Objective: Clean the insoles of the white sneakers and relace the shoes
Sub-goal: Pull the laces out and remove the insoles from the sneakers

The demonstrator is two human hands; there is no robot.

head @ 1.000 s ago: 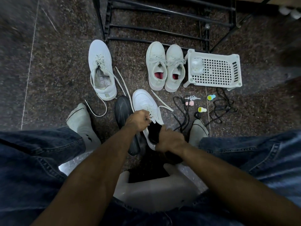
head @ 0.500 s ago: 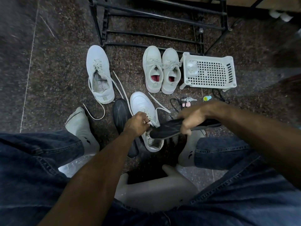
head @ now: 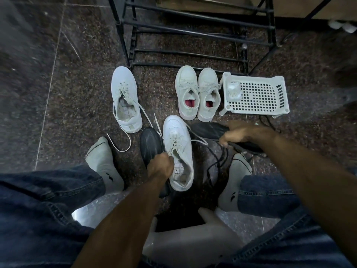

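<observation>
A white sneaker [head: 176, 136] stands on the floor between my feet, its laces loose. My left hand [head: 161, 165] grips its left side by the tongue. A black insole [head: 150, 144] lies flat beside it on the left. My right hand [head: 238, 133] holds a second black insole [head: 208, 129] low over the floor to the sneaker's right. The other white sneaker [head: 125, 101] sits farther left, partly unlaced, with its lace [head: 123, 147] trailing over the floor.
A laced pair of white shoes with pink insoles [head: 197, 93] stands by a white plastic basket [head: 257, 95]. A black metal shoe rack [head: 193, 33] is behind. Black laces [head: 218, 161] lie near my right foot [head: 237, 176]. A white stool [head: 185, 244] is under me.
My right hand pulled the black insole out of the sneaker, swung it right and lowered it toward the floor. My left hand kept its hold on the sneaker.
</observation>
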